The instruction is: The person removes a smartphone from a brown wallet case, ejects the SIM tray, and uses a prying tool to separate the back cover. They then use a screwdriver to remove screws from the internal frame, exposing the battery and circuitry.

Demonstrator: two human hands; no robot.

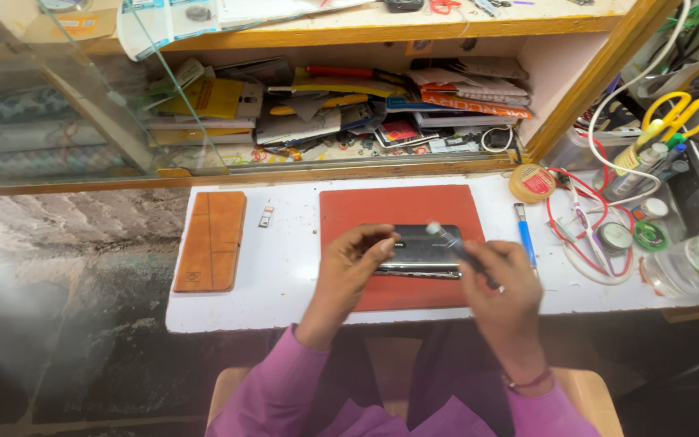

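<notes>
Phone (pixel 422 247) between both hands, touching

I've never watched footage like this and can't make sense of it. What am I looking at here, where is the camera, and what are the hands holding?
There is one picture, taken by a camera worn on a person's head, looking down at their own two bare hands over a small white table. No machine is involved. On the table lies a red mat, and on it a dark phone. The left hand steadies the phone's left end. The right hand holds a thin tool with its tip over the phone. A brown case lies to the left and a blue tool to the right, near red wires. Behind is a cluttered shelf.
</notes>
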